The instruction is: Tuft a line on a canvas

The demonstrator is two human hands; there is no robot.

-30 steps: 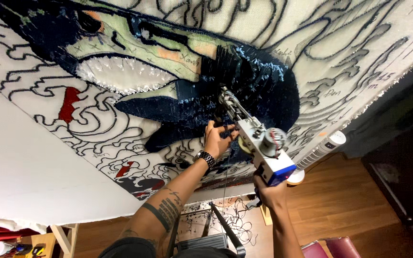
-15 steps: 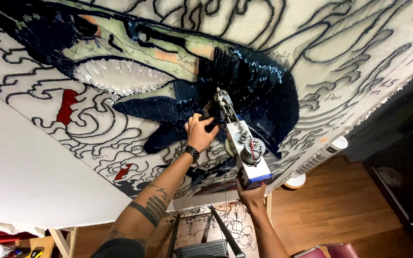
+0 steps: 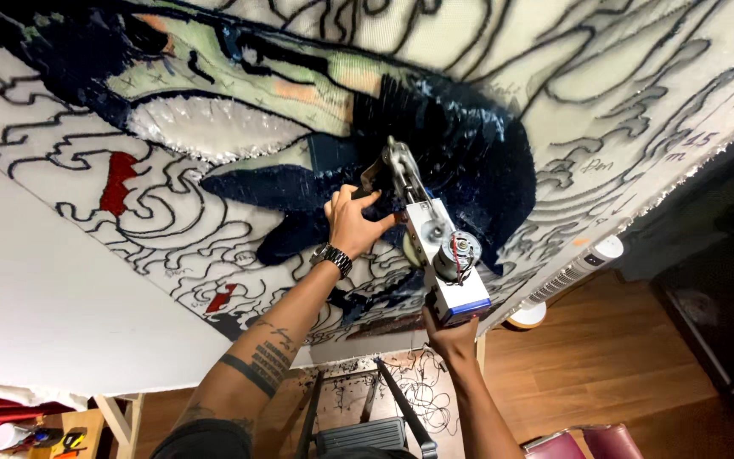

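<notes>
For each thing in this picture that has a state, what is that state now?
Tufting gun: held in both hands, tip against the cloth.
Stretched cloth: partly tufted dark blue, the rest only outlined.
Left hand: gripping the gun's front handle.
Right hand: holding the gun from below.
Wristwatch: worn on the left wrist.

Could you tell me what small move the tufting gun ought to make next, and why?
Probably keep the tufting gun pressed to the cloth and guide it along the dark blue patch: its tip sits inside that patch, the left hand steadies its front and the right hand grips its rear handle.
</notes>
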